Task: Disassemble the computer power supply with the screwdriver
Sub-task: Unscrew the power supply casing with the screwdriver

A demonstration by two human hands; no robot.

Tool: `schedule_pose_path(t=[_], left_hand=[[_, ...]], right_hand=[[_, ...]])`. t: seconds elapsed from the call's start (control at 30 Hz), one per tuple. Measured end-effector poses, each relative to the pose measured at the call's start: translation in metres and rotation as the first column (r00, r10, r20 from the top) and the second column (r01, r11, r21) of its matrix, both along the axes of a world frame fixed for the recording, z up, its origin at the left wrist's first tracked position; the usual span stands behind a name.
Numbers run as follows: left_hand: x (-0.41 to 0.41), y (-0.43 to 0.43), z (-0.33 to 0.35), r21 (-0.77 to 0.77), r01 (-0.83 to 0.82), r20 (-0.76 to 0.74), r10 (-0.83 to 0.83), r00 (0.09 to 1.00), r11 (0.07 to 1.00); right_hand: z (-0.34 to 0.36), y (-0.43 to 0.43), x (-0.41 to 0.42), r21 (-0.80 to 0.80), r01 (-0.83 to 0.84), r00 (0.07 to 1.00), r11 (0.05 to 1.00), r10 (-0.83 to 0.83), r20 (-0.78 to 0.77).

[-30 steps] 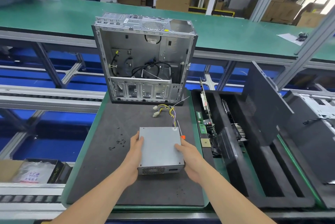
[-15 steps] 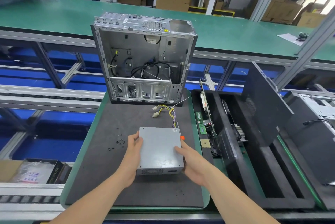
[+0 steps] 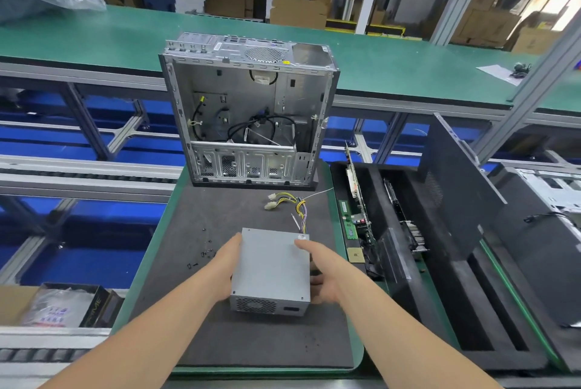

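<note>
A long green conveyor belt (image 3: pixel 393 64) with a smooth matte surface runs across the far side, its ends cut off by the frame. In front of it stands an open computer case (image 3: pixel 248 111), a bare sheet-metal box with perforated panels and loose black cables inside. The case rests at the far edge of a dark, slightly grainy foam mat (image 3: pixel 188 231) with rounded corners on a green tray. To the right, a black foam tray (image 3: pixel 446 310) with deep slots holds circuit boards on edge, only partly visible.

The power supply (image 3: pixel 272 266), a plain grey metal box with a honeycomb vent on its near face, sits on the mat's near middle. The left hand (image 3: pixel 224 269) presses flat against its left side, fingers together. The right hand (image 3: pixel 323 275) cups the right side, thumb lying over the top edge; its other fingers are hidden behind the box. A bundle of yellow and black wires (image 3: pixel 298 209) leaves the far corner, ending in white plugs. Tiny dark screws (image 3: pixel 206 251) lie scattered left of the box, too small to make out clearly.
</note>
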State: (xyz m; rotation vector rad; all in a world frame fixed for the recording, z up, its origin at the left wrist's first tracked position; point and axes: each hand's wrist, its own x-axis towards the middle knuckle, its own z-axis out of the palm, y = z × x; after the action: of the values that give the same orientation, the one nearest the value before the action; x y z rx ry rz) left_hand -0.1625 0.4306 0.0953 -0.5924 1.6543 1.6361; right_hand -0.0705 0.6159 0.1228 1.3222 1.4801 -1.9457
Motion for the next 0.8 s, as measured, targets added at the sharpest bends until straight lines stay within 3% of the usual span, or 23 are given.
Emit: schedule_pose_path(t=[0.3,0.63,0.73,0.8], left_hand=[[0.013,-0.003,0.017,-0.027,0.068,0.034,-0.067,0.997,0.997],[0.009,-0.011,0.022,0.098,0.141,0.032,-0.145,0.989,0.985],[0.008,-0.012,0.021,0.066,0.13,0.002,-0.131,0.991,0.989],[0.008,-0.012,0.018,0.042,0.128,-0.001,-0.128,0.992,0.991]], right_hand=[[-0.006,-0.02,0.002,0.031,0.093,0.995,0.995,-0.091,-0.051],[0.0,-0.021,0.01,0.058,-0.008,0.994,0.998,0.014,-0.112],[-0.002,-0.02,0.013,0.342,-0.197,0.964,0.919,0.246,-0.104],[0.002,-0.019,0.007,0.665,-0.334,0.895,0.668,0.446,0.001]])
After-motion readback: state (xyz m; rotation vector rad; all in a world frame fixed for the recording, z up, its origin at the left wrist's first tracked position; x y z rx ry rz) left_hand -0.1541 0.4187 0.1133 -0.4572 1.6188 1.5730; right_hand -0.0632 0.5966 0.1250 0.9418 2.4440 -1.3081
